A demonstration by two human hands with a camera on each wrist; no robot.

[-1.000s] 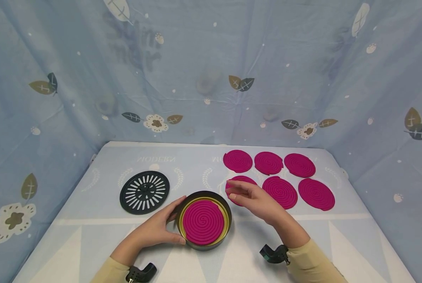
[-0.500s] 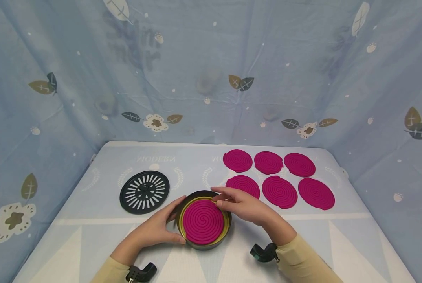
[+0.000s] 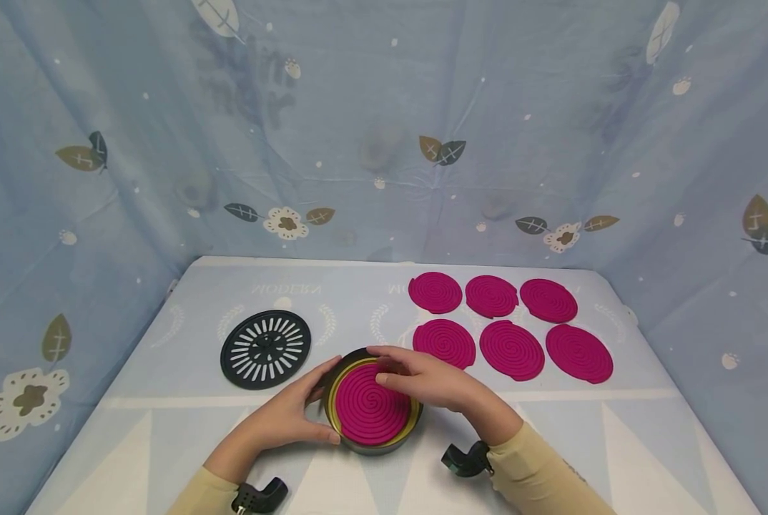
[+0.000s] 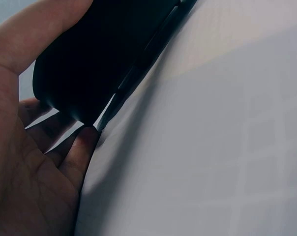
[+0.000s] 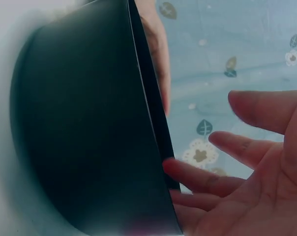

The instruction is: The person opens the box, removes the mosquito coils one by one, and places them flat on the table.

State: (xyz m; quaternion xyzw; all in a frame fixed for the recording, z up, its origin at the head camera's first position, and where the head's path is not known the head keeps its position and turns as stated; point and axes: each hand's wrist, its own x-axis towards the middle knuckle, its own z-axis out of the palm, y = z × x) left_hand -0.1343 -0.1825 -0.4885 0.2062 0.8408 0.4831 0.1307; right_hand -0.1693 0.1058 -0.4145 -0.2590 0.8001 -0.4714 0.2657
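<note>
My left hand [image 3: 287, 416] grips the left side of a round black tin [image 3: 372, 450], thumb near its front and fingers round the back. In the left wrist view the tin's dark wall [image 4: 104, 54] lies between thumb and fingers. A magenta mosquito coil [image 3: 366, 413] rests inside the tin, within a yellow inner ring. Above the tin's far right part is my right hand [image 3: 427, 379], covering some of the coil. Its fingers are loosely extended and hold nothing; the right wrist view has the fingertips [image 5: 172, 167] right at the tin's rim.
Several more magenta mosquito coils [image 3: 511, 349] lie flat in two rows at the back right of the table. A black slotted round lid [image 3: 266, 345] lies to the tin's left. Patterned blue cloth [image 3: 384, 143] encloses the table's back and sides.
My right hand has moved left, from over the near-left coil on the table to above the tin, uncovering that coil. The left hand and tin stay in place.
</note>
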